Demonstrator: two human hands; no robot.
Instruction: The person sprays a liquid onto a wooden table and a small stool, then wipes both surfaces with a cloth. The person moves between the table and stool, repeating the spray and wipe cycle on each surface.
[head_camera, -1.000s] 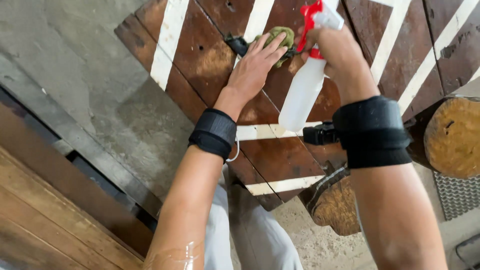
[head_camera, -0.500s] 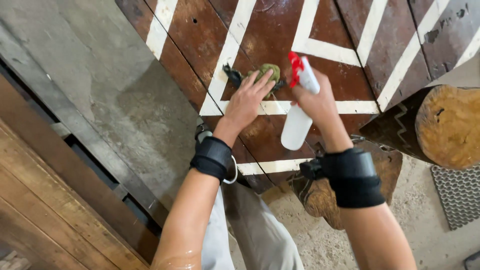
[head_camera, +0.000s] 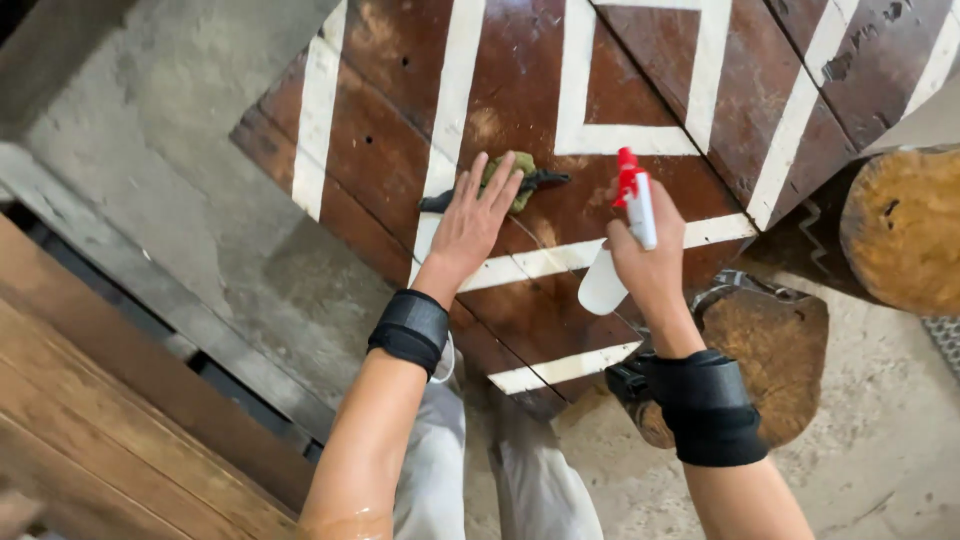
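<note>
pressing flat on a green rag, the left hand has its fingers spread apart, pinning the rag to the brown bench with white stripes. the right hand, just beside, has its fingers clamped around a white spray bottle with a red nozzle. wood stumps stand beside the bench.

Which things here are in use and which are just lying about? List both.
In use: left hand pressing green cloth on brown striped tabletop; right hand gripping spray bottle.
Lying about: log stumps, wooden planks.
</note>
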